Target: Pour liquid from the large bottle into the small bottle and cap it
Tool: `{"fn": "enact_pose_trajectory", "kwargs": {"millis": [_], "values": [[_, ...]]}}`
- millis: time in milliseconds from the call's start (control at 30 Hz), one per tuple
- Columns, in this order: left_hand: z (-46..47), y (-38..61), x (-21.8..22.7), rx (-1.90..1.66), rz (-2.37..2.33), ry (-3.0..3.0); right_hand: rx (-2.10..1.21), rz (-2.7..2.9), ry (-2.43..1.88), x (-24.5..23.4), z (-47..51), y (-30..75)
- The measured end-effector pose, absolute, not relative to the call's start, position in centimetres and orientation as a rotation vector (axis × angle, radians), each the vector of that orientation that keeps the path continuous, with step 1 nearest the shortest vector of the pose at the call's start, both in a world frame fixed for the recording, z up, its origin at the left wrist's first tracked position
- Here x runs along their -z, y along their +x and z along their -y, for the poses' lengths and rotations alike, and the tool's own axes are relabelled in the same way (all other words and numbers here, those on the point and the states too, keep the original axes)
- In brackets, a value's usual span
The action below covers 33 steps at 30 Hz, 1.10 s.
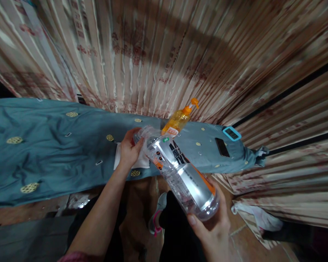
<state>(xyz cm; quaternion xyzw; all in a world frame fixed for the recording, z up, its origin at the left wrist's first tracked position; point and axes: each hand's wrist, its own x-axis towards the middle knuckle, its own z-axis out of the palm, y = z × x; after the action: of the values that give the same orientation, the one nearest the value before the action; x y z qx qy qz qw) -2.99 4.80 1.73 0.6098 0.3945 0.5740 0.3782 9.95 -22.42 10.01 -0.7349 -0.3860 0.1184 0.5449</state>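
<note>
A large clear plastic bottle (184, 173) with a silver and orange label is held tilted between my two hands. Its narrow neck end points up and left, and my left hand (131, 145) is closed around that end. At the wide base, the fingers of my right hand (211, 222) wrap around the bottom. Behind the bottle's upper part stands a pump bottle (179, 118) of yellow liquid with an orange pump head. A white cloth or tissue (142, 162) lies under my left hand, partly hidden by it.
A long surface covered with blue-green patterned cloth (79, 149) runs across the view. A dark phone (222, 147) and a small blue-framed display (231, 133) lie on its right part. Pleated floral curtains (142, 54) hang behind. Below is a tiled floor (236, 236).
</note>
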Motion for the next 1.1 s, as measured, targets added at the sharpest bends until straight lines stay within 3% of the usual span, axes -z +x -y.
{"fn": "enact_pose_trajectory", "kwargs": {"millis": [1100], "values": [[-4.0,-3.1,-2.8,-1.459,-1.002,1.572,-0.338,0.777,-1.816,-11.4,21.8,8.4]]}}
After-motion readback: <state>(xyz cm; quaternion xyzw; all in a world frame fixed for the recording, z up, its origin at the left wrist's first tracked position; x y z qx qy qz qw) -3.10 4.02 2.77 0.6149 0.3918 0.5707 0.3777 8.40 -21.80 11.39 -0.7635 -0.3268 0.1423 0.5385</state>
